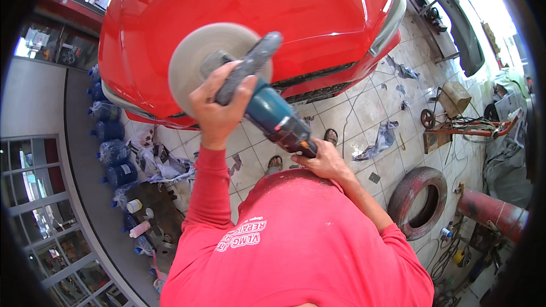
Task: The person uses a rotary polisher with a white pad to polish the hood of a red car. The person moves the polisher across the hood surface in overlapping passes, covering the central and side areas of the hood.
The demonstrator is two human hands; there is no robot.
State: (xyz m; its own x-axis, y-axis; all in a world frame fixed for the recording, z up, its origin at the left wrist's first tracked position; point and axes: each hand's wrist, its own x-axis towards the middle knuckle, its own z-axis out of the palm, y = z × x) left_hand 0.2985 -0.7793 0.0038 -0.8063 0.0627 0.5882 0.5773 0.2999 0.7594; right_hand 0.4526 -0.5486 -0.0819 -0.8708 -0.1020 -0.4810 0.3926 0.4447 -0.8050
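I hold a blue and black car polisher [269, 106] in front of me with both hands. My left hand [219, 105] is closed around its dark, worn front handle [253, 59]. At the rear end of the tool's body, near my waist, my right hand [324, 160] is wrapped round the black grip. The round whitish polishing pad [185, 71] looks smeared, as if turning. It overlaps the shiny red car hood [301, 5] in the view; whether pad and paint touch, I cannot tell.
Large blue water bottles [107, 132] line the left wall, with crumpled plastic sheeting [165, 162] beside them. To the right, a tire [418, 203] lies on the tiled floor [250, 162] near a red cylinder [493, 214]. A cable [348, 116] runs across the tiles. A loose bumper [455, 17] stands farther back.
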